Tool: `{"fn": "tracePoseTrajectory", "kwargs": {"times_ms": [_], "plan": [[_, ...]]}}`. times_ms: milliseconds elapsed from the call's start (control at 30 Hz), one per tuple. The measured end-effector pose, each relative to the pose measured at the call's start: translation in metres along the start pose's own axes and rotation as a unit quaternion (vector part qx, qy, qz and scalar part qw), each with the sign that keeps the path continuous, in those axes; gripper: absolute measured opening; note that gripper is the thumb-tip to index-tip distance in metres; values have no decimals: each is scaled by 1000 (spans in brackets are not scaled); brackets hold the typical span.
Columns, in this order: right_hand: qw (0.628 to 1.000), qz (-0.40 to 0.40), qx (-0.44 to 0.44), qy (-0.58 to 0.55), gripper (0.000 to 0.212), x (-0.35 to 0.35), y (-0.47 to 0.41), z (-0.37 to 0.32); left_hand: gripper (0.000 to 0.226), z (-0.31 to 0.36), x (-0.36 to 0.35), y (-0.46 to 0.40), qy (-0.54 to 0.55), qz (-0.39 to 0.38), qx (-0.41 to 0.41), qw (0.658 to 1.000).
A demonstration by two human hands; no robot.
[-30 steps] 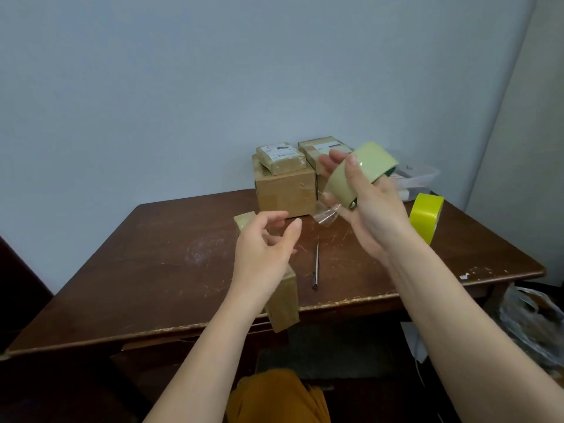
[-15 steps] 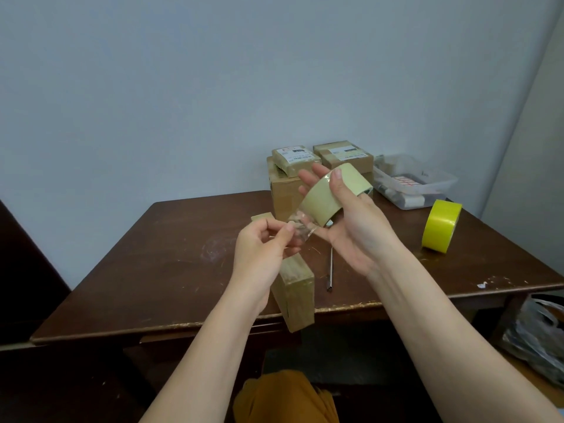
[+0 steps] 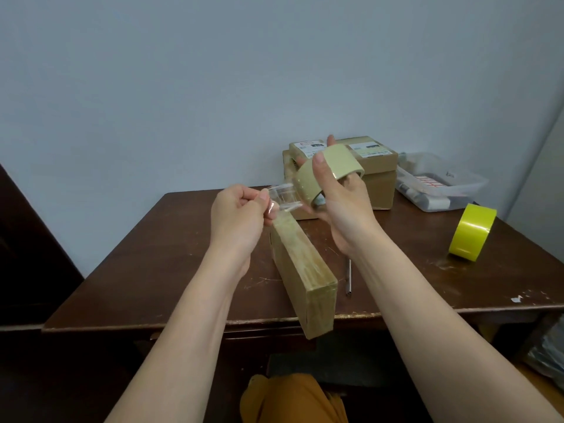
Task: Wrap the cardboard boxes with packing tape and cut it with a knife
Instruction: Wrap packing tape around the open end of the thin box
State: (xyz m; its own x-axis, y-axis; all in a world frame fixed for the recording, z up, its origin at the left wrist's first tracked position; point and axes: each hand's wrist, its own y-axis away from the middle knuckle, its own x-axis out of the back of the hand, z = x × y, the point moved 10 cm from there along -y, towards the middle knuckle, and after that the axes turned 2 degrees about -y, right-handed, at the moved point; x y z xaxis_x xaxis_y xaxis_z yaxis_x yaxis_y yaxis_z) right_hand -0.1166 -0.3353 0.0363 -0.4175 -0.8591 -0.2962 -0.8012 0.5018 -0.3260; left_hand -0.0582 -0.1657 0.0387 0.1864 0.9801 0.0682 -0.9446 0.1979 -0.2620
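Pulling clear tape off the roll, both my hands up over the table.

My left hand pinches the free tape end between thumb and fingers; my right hand grips the tan tape roll, thumb across its outer face, fingers through the core. Short clear strip spans between the two hands. Just below, a long cardboard box lies on the brown table, its near end overhanging the front edge. Thin metal knife beside box on the right. Stacked boxes at the back, yellow tape roll standing on edge far right.
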Motion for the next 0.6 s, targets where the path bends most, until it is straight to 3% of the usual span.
{"fn": "tracePoseTrajectory", "kwargs": {"times_ms": [133, 367, 467, 600], "plan": [[990, 23, 77, 119, 63, 3, -15, -8, 18, -5, 10, -17, 14, 2, 13, 1000], [989, 19, 28, 147, 70, 11, -34, 32, 19, -61, 2, -35, 54, -17, 134, 989], [985, 38, 19, 167, 98, 19, -41, 43, 28, -72, -1, -45, -3, 5, 125, 992], [982, 91, -6, 167, 90, 33, -47, 61, 30, -79, 0, -50, -68, 61, 86, 992]]}}
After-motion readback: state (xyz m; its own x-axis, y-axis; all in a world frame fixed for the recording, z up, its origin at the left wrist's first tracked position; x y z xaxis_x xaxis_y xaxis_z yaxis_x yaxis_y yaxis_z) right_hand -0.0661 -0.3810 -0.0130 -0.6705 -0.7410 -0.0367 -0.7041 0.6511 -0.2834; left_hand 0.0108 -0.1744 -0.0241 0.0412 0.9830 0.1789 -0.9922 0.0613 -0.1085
